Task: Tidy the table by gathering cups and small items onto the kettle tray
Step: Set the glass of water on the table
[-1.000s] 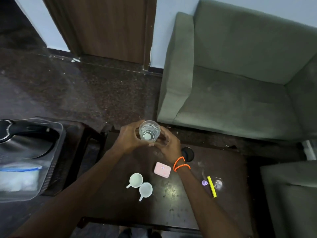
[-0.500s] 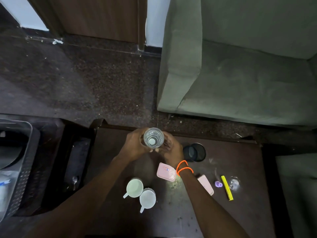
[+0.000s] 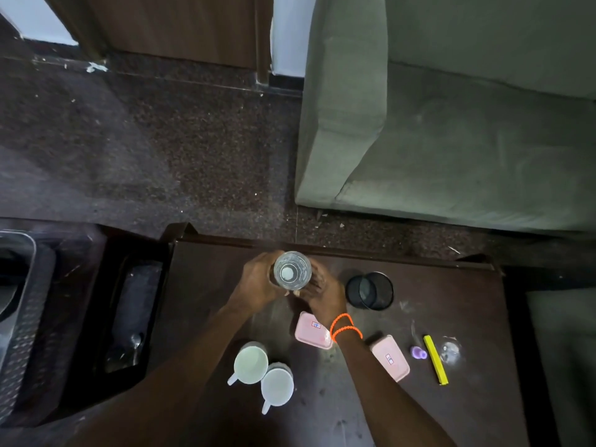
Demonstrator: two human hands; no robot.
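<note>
- Left hand point(image 3: 258, 285) and right hand point(image 3: 322, 293) both curl round a clear glass point(image 3: 292, 270), upright, frame centre, above the dark table point(image 3: 451, 301).
- Advice: keep it level and carry it towards the kettle tray point(image 3: 19, 317) at the left edge.
- Two white cups point(image 3: 263, 374) wait lower centre; black cup point(image 3: 369, 290) just right of the hands.

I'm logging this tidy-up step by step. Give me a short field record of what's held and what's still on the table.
held: clear glass, gripped by left hand and right hand
cups on table: two white mugs, touching, handles toward the person
boxes: two pink boxes
small items: yellow marker, purple piece
other: black mesh cup
tray: edge at far left
</note>
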